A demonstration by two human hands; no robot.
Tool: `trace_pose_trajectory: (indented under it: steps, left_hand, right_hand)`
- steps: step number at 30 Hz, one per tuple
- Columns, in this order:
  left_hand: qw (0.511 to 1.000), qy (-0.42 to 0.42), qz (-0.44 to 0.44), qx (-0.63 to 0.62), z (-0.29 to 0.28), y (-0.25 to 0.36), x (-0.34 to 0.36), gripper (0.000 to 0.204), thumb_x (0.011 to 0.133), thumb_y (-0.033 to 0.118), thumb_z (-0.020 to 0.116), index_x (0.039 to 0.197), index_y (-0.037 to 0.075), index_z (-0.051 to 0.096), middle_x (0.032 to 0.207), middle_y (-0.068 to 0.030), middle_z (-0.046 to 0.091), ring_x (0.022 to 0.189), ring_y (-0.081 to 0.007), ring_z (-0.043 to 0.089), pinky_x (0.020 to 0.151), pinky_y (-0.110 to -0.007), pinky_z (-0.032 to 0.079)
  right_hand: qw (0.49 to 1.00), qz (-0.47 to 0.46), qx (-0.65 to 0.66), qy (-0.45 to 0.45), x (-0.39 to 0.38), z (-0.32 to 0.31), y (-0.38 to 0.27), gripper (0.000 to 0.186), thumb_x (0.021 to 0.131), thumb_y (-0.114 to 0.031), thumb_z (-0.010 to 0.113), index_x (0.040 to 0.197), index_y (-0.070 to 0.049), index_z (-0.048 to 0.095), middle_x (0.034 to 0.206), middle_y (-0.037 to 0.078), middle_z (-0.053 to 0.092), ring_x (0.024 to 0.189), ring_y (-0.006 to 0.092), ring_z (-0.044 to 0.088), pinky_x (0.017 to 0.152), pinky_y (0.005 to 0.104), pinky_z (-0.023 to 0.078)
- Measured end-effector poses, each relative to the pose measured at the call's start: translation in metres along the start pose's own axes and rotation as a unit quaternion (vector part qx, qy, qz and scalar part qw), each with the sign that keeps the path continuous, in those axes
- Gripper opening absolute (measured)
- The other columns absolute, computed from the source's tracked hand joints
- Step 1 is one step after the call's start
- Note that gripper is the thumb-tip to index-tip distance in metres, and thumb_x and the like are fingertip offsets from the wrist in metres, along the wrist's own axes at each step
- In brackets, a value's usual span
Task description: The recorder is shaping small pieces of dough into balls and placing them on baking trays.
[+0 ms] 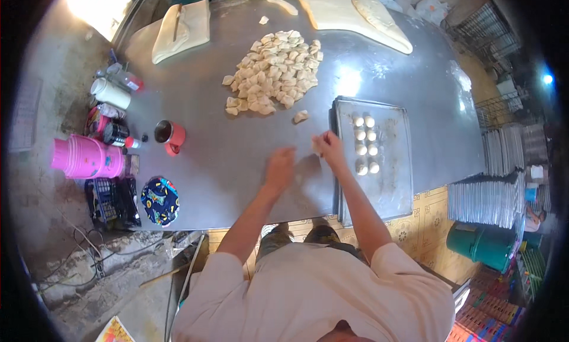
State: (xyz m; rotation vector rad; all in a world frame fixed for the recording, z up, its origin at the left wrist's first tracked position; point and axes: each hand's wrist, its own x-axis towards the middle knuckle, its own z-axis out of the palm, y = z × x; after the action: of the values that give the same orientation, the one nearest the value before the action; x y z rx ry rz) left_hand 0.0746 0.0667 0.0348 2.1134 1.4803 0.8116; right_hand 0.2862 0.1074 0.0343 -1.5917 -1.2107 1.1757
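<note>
My left hand (280,167) is over the metal tabletop, its fingers smeared by motion. Just to its right, my right hand (328,146) is closed at the tray's left edge; whatever its fingers hold is too small to make out. Beyond the hands lies a heap of cut dough pieces (274,72), with one loose dough piece (301,116) nearer to me. On the dark baking tray (391,164) sit several round dough balls (361,149) in two columns along its left side.
At the far side lie a folded dough slab (192,31) with a knife-like tool on it and a larger dough sheet (338,13). A red mug (172,137) and a patterned cloth cap (160,201) stand left. Pink buckets (89,156) and bottles line the left edge.
</note>
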Motion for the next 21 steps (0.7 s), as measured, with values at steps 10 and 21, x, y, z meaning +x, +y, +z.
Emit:
trace_pose_trajectory:
  steps: [10,21]
  left_hand:
    - [0.943,0.072,-0.06,0.32,-0.08,-0.104,-0.048,0.018,0.089,0.011,0.051,0.104,0.003,0.054,0.093,-0.0182,0.056,0.091,-0.0363,0.054,0.08,-0.048,0.042]
    - [0.981,0.099,-0.13,0.1,-0.062,-0.113,-0.088,0.016,0.089,0.013,0.051,0.1,0.006,0.058,0.093,-0.0116,0.06,0.092,-0.029,0.058,0.083,-0.039,0.048]
  right_hand:
    - [0.846,-0.357,-0.393,-0.055,-0.002,0.071,-0.013,0.017,0.086,-0.02,0.056,0.091,-0.004,0.053,0.097,0.018,0.052,0.093,0.0354,0.05,0.081,0.0476,0.04]
    - [0.859,-0.327,-0.389,-0.059,-0.045,0.084,-0.009,0.014,0.083,-0.016,0.053,0.091,-0.006,0.059,0.091,0.014,0.057,0.091,0.0323,0.053,0.084,0.0464,0.041]
